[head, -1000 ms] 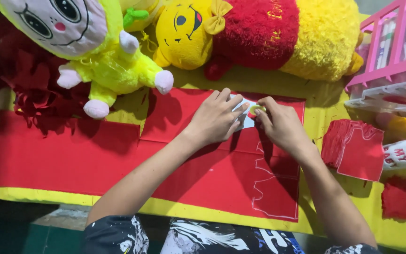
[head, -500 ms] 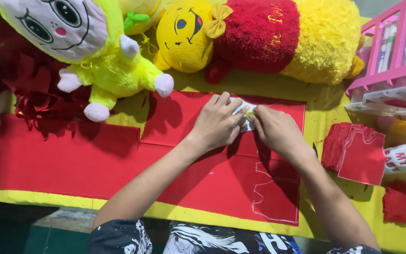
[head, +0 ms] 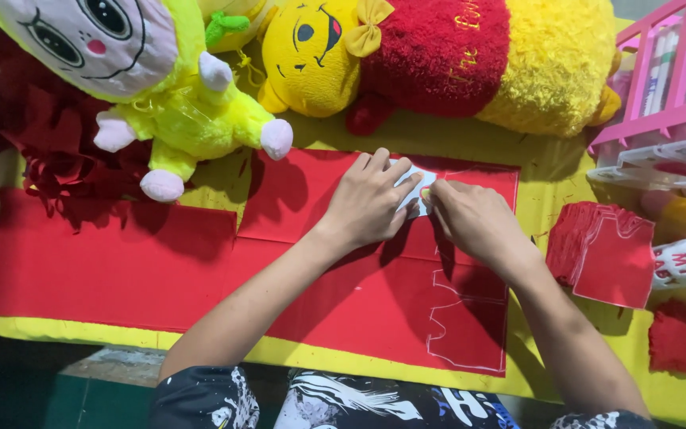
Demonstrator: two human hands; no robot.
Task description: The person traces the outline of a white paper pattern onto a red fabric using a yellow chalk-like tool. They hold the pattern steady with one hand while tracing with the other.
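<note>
I am tracing a pattern onto the red felt sheet [head: 200,262] that covers the middle of the frame, and to do it well I should keep the pale template [head: 416,191] pressed dead flat so it cannot creep while the line goes round its edge. The white outline [head: 466,318] already drawn at lower right sits close to the sheet's edge, so setting this one snug above it would waste little cloth, I judge.

My left hand [head: 371,199] lies just above centre, fingers [head: 375,163] spread flat and nearly straight, pinning the template down. My right hand [head: 474,218] is beside it, fingers curled tight at the template's right edge; they seem to pinch a small yellow-green marker, though I cannot tell for sure.
</note>
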